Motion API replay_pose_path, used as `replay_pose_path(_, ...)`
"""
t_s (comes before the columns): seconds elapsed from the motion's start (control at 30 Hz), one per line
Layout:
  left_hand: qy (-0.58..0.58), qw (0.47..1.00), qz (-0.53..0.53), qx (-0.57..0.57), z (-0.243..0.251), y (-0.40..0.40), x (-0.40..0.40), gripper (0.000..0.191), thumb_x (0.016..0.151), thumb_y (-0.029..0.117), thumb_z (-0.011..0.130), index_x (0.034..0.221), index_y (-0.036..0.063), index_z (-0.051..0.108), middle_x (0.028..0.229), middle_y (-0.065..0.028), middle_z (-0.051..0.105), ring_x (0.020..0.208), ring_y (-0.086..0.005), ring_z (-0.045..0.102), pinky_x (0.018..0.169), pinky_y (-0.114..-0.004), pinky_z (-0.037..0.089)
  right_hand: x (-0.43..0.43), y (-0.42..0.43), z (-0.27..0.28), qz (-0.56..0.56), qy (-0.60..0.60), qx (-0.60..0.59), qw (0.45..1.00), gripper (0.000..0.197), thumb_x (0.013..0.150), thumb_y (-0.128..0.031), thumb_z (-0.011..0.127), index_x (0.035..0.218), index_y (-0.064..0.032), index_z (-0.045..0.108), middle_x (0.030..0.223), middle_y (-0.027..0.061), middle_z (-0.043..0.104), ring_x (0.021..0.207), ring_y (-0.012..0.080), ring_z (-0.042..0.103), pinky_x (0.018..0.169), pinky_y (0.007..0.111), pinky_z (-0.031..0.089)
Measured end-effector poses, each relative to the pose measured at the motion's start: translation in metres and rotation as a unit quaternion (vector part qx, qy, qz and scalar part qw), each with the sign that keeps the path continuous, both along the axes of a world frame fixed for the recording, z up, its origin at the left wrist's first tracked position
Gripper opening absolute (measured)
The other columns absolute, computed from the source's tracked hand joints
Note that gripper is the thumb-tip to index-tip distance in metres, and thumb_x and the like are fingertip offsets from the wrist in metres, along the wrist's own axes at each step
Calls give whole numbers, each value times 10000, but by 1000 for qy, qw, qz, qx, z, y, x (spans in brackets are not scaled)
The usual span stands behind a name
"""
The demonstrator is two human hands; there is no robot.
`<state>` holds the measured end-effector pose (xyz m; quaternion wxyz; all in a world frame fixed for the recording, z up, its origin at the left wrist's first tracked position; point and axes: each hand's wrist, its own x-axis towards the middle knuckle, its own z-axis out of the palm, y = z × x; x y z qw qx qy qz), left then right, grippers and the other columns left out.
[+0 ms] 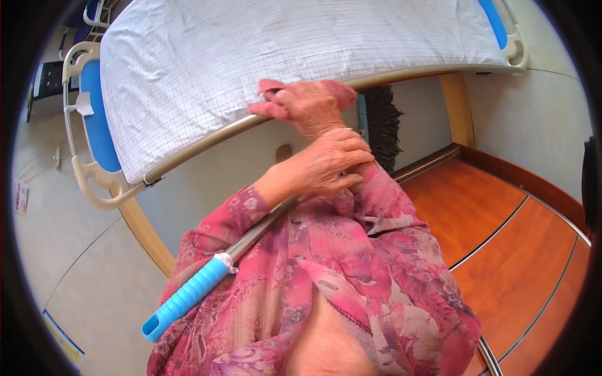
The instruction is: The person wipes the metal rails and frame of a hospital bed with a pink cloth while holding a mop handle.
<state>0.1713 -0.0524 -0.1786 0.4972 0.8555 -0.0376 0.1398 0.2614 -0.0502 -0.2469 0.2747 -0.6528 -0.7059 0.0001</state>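
Note:
My right hand point(314, 105) is closed around a crumpled pink cloth point(270, 110) at the near edge rail point(221, 134) of a bed. My left hand point(324, 162) lies across the right wrist, its fingers curled over the cuff of the right sleeve point(376, 181). A mop's metal pole point(254, 232) with a ribbed blue grip point(188, 296) leans across my front and passes under the left forearm. The dark shaggy mop head point(383, 127), on a teal bar, is on the floor beside the bed.
The bed has a white checked sheet point(211, 56) and cream-and-blue end boards, the left one point(99, 117) nearest. To the right stands reddish-brown wooden furniture point(489, 207) with metal strips. A black device point(49, 77) and cables point(57, 157) are at far left.

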Motion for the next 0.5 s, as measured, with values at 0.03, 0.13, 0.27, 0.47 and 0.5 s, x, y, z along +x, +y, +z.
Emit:
replay_pose_path(0.03,-21,999,-26,-6,-4,-2,15,385,799,200,699,1143,48,622,1160,-115,613,1130,-315,526,996,-435,411,18,-5,1,-9,-16,7,1000,222,801,-232,648,1014,-169,651,921,58,646,878,239,637,787,390,497)
replay_pose_path(0.13,-50,996,-73,-23,-12,-4,60,347,811,219,688,1107,45,638,1120,-114,621,1096,-304,545,976,-421,428,61,-19,7,-31,-39,9,999,256,802,-251,661,1045,-173,638,946,66,636,912,253,618,821,408,471)
replay_pose_path(0.27,-44,997,-61,-1,-15,-7,71,318,821,242,688,1070,48,654,1085,-108,637,1057,-292,564,936,-411,446,66,-16,18,-10,4,17,1000,315,809,-386,683,1032,-167,648,950,64,629,919,271,596,813,432,445)
replay_pose_path(0.47,-38,998,41,0,-14,12,4,325,815,257,692,1068,55,657,1045,-104,646,1011,-299,577,902,-416,456,-4,15,11,-24,-41,-4,999,373,808,-508,651,939,-159,665,867,60,617,818,268,594,734,434,443)
replay_pose_path(0.5,-15,998,55,-3,-14,16,-12,337,810,257,695,1077,56,654,1052,-106,644,1013,-299,576,900,-417,456,-22,21,11,-5,-51,3,999,353,764,-480,712,885,-153,655,824,48,620,789,248,603,699,420,448)
